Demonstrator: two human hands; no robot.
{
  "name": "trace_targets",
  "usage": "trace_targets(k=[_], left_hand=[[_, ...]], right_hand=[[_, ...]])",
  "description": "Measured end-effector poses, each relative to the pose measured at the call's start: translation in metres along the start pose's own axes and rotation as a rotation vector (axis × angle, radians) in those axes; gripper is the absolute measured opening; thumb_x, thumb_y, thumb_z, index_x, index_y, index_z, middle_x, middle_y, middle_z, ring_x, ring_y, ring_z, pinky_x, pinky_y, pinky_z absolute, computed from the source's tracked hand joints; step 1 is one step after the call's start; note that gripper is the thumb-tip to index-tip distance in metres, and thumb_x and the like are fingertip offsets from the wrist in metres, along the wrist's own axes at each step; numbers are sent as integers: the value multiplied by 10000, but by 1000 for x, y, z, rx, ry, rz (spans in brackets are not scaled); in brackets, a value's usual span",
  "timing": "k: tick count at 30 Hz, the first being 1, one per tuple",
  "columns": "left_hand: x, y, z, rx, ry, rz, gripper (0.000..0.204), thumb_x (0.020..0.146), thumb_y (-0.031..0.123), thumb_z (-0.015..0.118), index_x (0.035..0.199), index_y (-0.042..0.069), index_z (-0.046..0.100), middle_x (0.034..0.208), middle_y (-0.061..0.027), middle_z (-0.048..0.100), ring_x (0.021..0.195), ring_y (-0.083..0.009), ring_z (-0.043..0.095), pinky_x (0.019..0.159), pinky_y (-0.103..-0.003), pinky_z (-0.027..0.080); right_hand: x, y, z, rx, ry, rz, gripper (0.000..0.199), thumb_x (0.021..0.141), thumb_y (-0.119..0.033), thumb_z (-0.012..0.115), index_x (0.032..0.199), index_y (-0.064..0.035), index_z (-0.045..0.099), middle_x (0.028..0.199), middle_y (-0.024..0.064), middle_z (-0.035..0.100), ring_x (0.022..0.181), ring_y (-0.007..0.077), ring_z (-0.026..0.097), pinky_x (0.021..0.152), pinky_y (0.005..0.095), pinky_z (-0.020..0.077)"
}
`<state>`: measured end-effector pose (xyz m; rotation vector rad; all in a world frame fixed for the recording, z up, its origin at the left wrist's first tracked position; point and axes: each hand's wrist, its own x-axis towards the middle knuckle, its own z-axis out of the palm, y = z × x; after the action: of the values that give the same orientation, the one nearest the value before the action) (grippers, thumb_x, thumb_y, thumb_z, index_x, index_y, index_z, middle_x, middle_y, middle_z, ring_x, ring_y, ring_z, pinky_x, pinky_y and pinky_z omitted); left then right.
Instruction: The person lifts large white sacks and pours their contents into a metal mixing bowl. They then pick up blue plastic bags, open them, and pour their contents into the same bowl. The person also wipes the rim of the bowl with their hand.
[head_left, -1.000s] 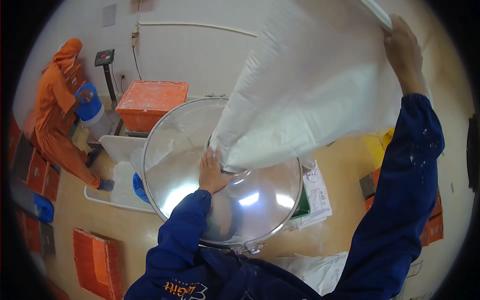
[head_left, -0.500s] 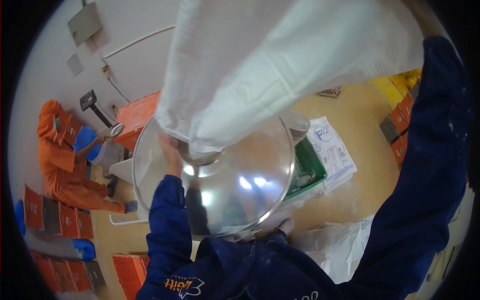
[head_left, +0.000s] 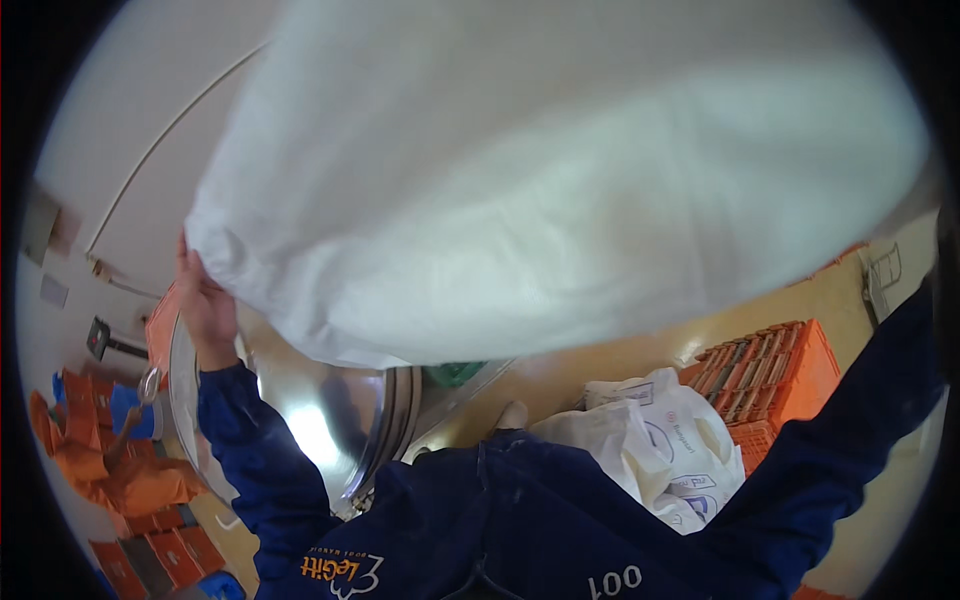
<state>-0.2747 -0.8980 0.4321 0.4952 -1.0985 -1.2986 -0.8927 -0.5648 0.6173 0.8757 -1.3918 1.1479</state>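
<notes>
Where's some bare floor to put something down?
Bare floor shows past the white sacks, between the green crate and stacked orange crates. It's crowded lower left: more crates, a co-worker. The big white bag hides much.

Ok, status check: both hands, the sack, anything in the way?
Left hand at the white sack's left edge. Right hand not visible. Sack hides part of the round metal vessel.
</notes>
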Motion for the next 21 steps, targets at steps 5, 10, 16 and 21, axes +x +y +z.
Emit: trace_targets(k=[5, 10, 16, 21], left_hand=[[-11, -181, 26, 543, -149, -386, 518, 922, 101, 515, 1398, 45, 318, 1315, -119, 507, 1176, -206, 511, 987, -352, 419], [26, -276, -5, 605, -159, -490, 510, 879, 51, 554, 1357, 39, 379, 1039, -121, 636, 958, -154, 588, 845, -283, 469], [66, -345, 67, 1388, -295, -343, 388, 802, 25, 643, 1179, 17, 553, 903, -126, 658, 868, -206, 621, 794, -323, 485], [147, -441, 77, 938, -173, -142, 394, 822, 29, 607, 1208, 11, 530, 1029, -123, 642, 879, -212, 621, 756, -332, 489]], right_hand=[[-177, 149, -87, -460, -233, 188, 440, 897, -255, 581, 1186, 72, 517, 1090, 220, 602, 1017, 326, 583, 868, 414, 456], [-308, 147, -118, -94, -885, 601, 231, 858, -108, 615, 1050, 20, 602, 978, 182, 567, 889, 331, 559, 806, 398, 437], [-357, 173, -95, -12, -869, 1109, 140, 856, -95, 642, 948, 11, 647, 863, 113, 585, 719, 202, 604, 566, 306, 500], [-321, 247, -7, 92, -690, 1004, 102, 902, -77, 590, 963, 5, 599, 829, 51, 609, 695, 118, 598, 588, 264, 531]])
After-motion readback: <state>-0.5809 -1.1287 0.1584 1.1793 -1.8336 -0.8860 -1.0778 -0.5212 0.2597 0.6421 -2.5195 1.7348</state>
